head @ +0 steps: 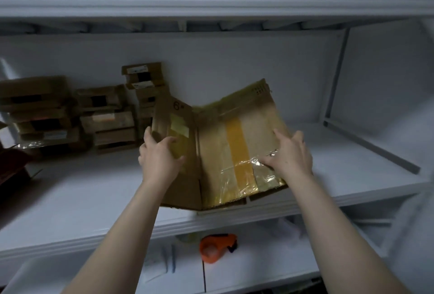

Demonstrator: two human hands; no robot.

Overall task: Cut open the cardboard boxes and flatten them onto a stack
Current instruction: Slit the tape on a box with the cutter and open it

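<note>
Left of frame, small stacked boxes (70, 115) are seen at the back of the white shelf (82, 188). At centre, the opened cardboard box (211, 143) is held half-flattened over the shelf, its left panel gripped by the left hand (159, 155). Lower down, an orange tape dispenser (218, 248) is seen. The right panel is pressed by the right hand (291, 152), fingers spread flat.

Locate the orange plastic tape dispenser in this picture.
Head view, bottom centre: the orange plastic tape dispenser lies on the lower white shelf, directly beneath the opened brown cardboard box.
</note>
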